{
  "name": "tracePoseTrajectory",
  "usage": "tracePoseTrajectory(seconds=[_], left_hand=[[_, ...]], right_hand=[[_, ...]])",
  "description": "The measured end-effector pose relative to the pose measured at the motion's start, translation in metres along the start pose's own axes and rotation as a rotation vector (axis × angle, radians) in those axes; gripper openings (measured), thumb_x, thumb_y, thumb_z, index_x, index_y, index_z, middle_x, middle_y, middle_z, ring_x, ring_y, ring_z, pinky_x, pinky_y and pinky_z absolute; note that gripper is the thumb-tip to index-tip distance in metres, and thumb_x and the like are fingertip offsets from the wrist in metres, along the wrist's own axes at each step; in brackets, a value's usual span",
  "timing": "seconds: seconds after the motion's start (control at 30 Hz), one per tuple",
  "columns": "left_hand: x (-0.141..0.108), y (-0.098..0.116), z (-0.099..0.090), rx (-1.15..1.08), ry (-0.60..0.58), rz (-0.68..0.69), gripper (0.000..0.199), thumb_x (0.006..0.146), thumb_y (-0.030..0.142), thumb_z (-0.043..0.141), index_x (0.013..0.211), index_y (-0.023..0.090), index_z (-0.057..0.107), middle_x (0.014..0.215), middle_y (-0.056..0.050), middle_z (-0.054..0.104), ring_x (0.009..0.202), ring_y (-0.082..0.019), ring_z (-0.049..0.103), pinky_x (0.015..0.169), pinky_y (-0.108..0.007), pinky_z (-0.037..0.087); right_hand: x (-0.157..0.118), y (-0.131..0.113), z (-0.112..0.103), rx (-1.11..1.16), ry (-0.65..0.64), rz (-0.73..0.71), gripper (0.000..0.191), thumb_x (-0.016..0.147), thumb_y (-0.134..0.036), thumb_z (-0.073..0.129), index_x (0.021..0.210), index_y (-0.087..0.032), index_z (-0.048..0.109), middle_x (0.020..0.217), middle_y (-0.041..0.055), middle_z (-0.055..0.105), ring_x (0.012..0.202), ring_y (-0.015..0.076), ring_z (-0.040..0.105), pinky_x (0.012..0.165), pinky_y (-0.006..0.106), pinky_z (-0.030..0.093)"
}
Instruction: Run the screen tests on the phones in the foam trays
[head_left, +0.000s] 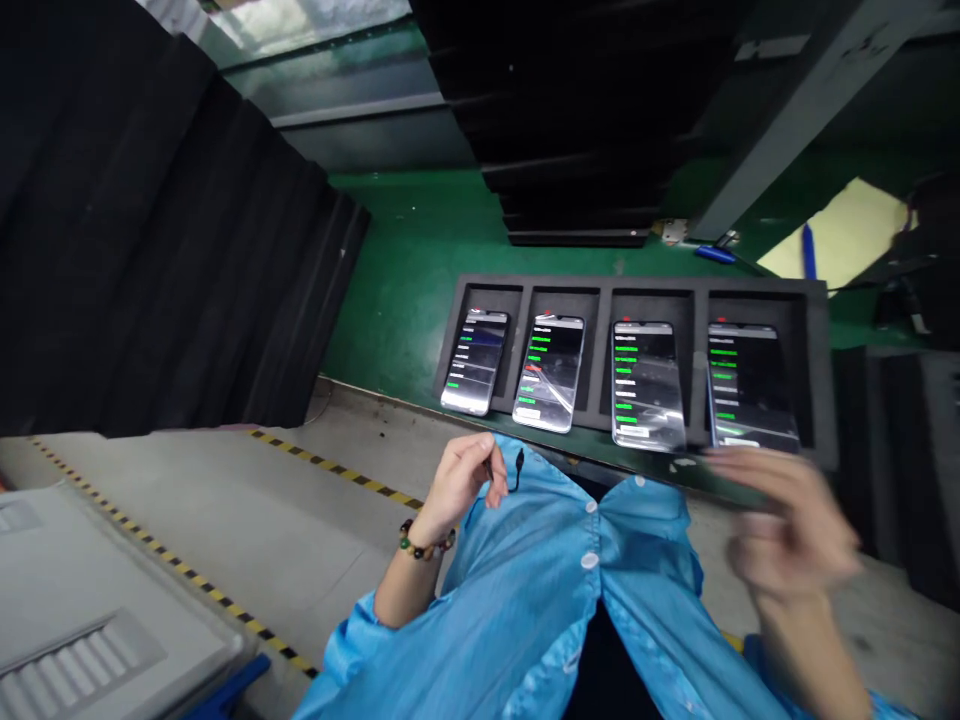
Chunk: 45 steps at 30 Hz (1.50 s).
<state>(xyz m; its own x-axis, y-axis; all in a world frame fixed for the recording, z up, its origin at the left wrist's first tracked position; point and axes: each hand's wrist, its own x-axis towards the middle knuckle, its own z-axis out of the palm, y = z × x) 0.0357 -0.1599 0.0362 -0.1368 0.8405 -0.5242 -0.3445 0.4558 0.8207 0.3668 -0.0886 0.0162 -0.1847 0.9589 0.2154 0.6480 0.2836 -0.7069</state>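
Note:
My left hand [469,470] is closed in a pinch on a thin black cable [519,468], whose small plug stands up past the fingertips. It hovers in front of the tray's near edge, below the leftmost phone [476,362]. My right hand [795,515] is smeared by motion just in front of the rightmost phone [752,385]; whether it touches that phone, I cannot tell. Between these two lie another phone [550,373] and a further phone [646,385]. Each phone rests screen up in its own compartment of a dark foam tray [697,355], with lines of text lit.
Tall stacks of black foam trays stand at the left [172,230] and behind [577,130] on the green table [405,260]. A blue pen [808,250] lies on yellow paper [855,230] at the back right. A grey metal post [795,115] rises nearby. A pale plastic box [97,600] stands lower left.

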Motion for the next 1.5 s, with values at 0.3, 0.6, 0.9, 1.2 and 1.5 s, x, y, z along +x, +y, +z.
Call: tracePoseTrajectory(seconds=[0.3, 0.6, 0.9, 1.2, 1.5], left_hand=[[0.027, 0.057, 0.079, -0.176, -0.405, 0.166, 0.075, 0.091, 0.078, 0.073, 0.138, 0.019, 0.075, 0.135, -0.017, 0.078, 0.100, -0.030, 0.082, 0.083, -0.039, 0.067], [0.047, 0.061, 0.027, -0.167, -0.085, 0.370, 0.053, 0.094, 0.069, 0.076, 0.100, 0.017, 0.085, 0.096, -0.011, 0.082, 0.088, -0.021, 0.078, 0.083, -0.032, 0.066], [0.043, 0.051, -0.030, -0.143, 0.149, 0.413, 0.053, 0.095, 0.069, 0.073, 0.096, 0.017, 0.083, 0.097, -0.011, 0.079, 0.092, -0.021, 0.075, 0.087, -0.032, 0.065], [0.087, 0.061, -0.072, -0.131, 0.377, 0.536, 0.043, 0.096, 0.058, 0.072, 0.091, 0.016, 0.080, 0.090, -0.007, 0.078, 0.089, -0.019, 0.073, 0.086, -0.031, 0.061], [0.145, 0.042, -0.101, -0.001, 0.602, 0.635, 0.039, 0.092, 0.053, 0.075, 0.089, 0.014, 0.071, 0.082, -0.002, 0.072, 0.077, -0.016, 0.069, 0.081, -0.032, 0.058]], right_hand=[[0.038, -0.066, -0.019, 0.437, -0.342, 0.037, 0.032, 0.116, -0.051, 0.045, 0.103, -0.032, 0.068, 0.081, -0.0001, 0.071, 0.073, 0.0192, 0.071, 0.070, 0.036, 0.061], [0.216, 0.050, -0.114, -0.508, -0.222, 0.164, 0.063, 0.110, -0.077, 0.034, 0.112, -0.030, 0.076, 0.087, 0.0093, 0.070, 0.085, 0.0322, 0.069, 0.094, 0.063, 0.060], [0.264, 0.106, -0.093, -0.499, -0.492, -0.004, 0.045, 0.112, -0.048, 0.054, 0.126, -0.013, 0.079, 0.128, 0.0099, 0.080, 0.115, 0.0197, 0.073, 0.109, 0.030, 0.053], [0.245, 0.142, -0.096, -0.628, -0.476, -0.029, 0.036, 0.093, -0.018, 0.061, 0.125, -0.014, 0.077, 0.131, 0.0176, 0.075, 0.125, 0.0323, 0.066, 0.114, 0.045, 0.052], [0.266, 0.150, -0.108, -0.648, -0.493, -0.006, 0.024, 0.101, -0.042, 0.064, 0.105, -0.022, 0.076, 0.107, 0.0142, 0.075, 0.116, 0.0324, 0.063, 0.105, 0.043, 0.050]])
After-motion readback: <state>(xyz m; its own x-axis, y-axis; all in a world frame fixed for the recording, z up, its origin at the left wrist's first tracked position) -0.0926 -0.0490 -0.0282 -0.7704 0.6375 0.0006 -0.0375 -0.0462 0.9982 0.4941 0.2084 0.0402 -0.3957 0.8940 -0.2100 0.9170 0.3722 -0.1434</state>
